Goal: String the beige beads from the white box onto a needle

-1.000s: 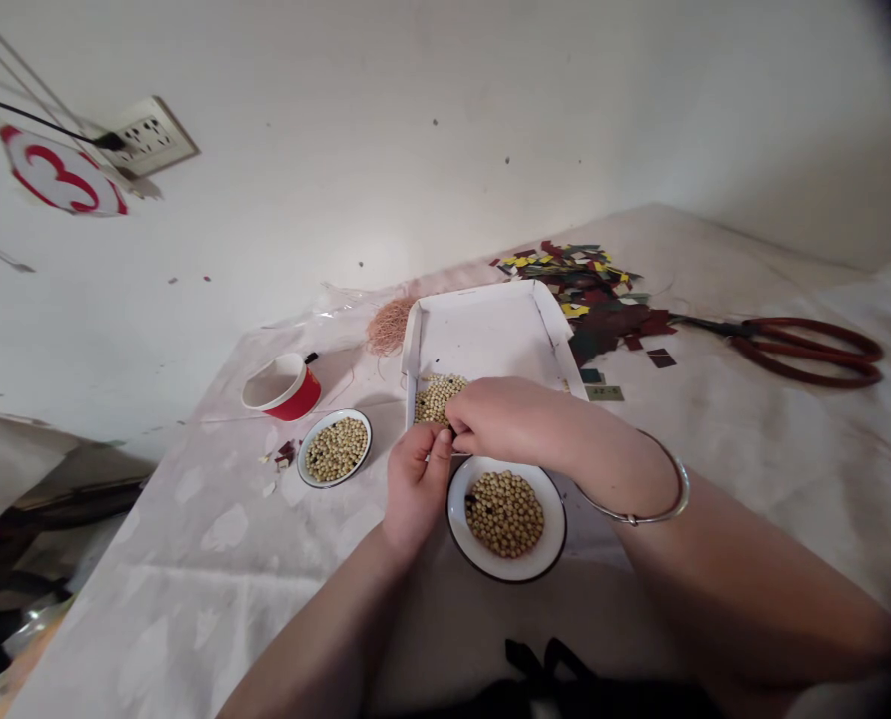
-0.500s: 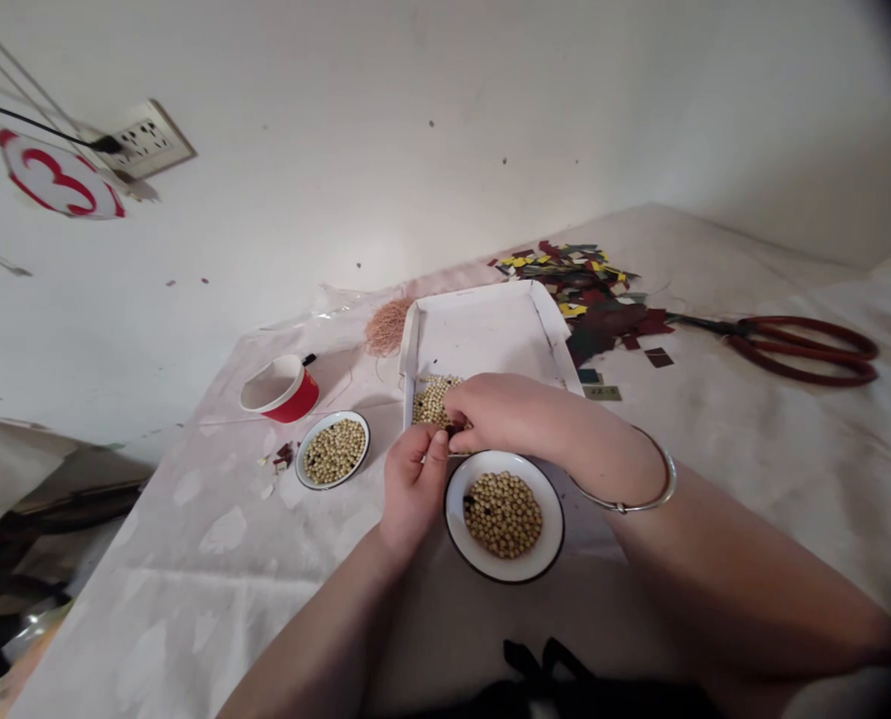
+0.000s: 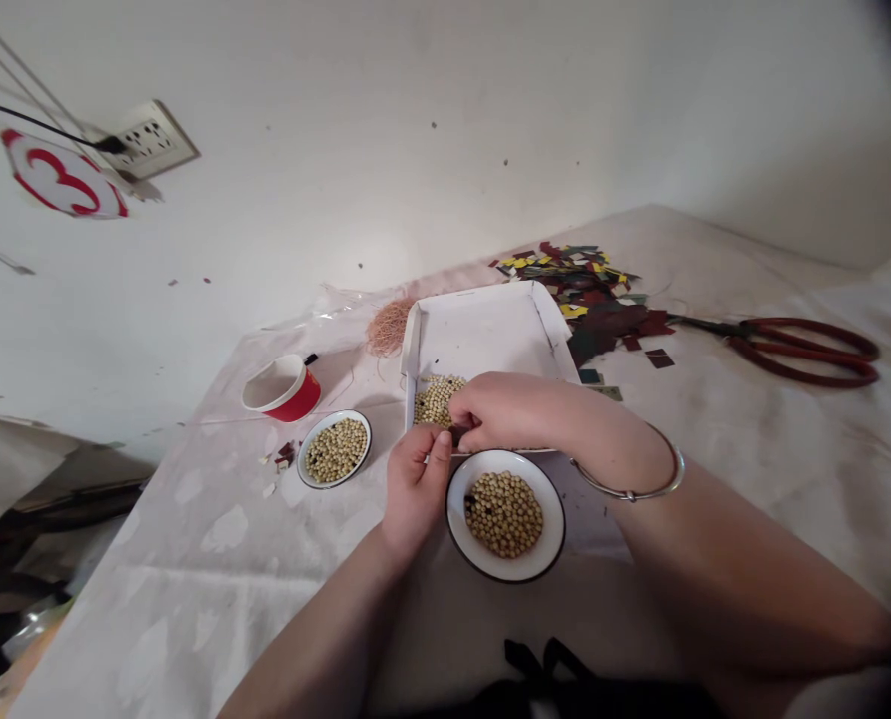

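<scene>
My left hand (image 3: 416, 489) is closed, thumb against the curled fingers, at the near edge of a white cardboard tray (image 3: 490, 325). Fingertips of my right hand (image 3: 490, 411) are bent together close to it, over the tray's near left part. Something small and dark shows between the two hands, too hidden to name. Pale round beads (image 3: 437, 399) lie in the tray beside my right fingers, partly covered by them. Just below my hands stands a white dark-rimmed dish (image 3: 460, 551) of tan beads (image 3: 505, 514), with a few dark ones among them.
At left are a smaller dish (image 3: 368, 439) of beads, a red-and-white paper cup (image 3: 296, 399) and dark red scraps (image 3: 285, 456). Pink thread (image 3: 390, 327) lies behind the tray. Coloured snippets (image 3: 572, 270) and red-handled scissors (image 3: 805, 350) lie right. A wall socket (image 3: 150, 140) is above.
My right hand and its bracelet have shifted very slightly to the right, and the forearm covers more of a small label. My left hand stays closed in nearly the same place.
</scene>
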`<state>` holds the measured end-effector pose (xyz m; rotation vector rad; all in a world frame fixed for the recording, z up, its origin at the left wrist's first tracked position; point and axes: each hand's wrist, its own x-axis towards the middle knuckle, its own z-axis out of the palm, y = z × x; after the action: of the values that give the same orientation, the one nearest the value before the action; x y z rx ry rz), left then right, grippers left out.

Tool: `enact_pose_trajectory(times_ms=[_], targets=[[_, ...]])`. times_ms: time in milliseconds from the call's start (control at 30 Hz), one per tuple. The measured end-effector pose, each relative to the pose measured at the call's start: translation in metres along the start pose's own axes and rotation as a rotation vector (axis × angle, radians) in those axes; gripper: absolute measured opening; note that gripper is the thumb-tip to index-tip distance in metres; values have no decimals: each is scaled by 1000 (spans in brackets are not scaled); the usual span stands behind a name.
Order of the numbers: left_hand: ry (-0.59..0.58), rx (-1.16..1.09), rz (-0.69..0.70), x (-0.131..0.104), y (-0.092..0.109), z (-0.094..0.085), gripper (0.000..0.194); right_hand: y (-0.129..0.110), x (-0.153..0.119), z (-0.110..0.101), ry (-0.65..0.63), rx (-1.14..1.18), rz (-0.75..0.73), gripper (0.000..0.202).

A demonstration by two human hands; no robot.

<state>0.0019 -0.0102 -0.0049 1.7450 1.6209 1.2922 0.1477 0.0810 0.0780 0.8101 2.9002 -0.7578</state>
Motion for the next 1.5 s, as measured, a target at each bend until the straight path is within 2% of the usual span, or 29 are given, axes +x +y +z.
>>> enact_pose_trajectory(times_ms=[133,267,433,567,833,967,1067,1333,1500], targets=[[5,5,-3,0,-1,0,29,-9,1,-2,-6,-54,-8,15],[17,27,-22,0,-2,0,31,-19,4,-2,-32,-88,50,17],[6,19,2,0,-1,0,28,-4,5,3,9,-38,-14,20],[10,21,8,0,-1,0,28,5,6,8,33,-53,10,21],[15,16,-24,0,-2,1,31,-21,6,-1,-53,-112,63,20],[18,-5,-32,0,0,1,30,-5,4,1,-19,-29,-24,22],[10,6,-27,1,0,0,31,6,4,3,-8,5,-25,21],[0,-10,-38,0,-3,1,30,-10,6,1,-38,-18,0,14],[-8,19,-18,1,-1,0,31,6,4,3,-43,19,-32,18]])
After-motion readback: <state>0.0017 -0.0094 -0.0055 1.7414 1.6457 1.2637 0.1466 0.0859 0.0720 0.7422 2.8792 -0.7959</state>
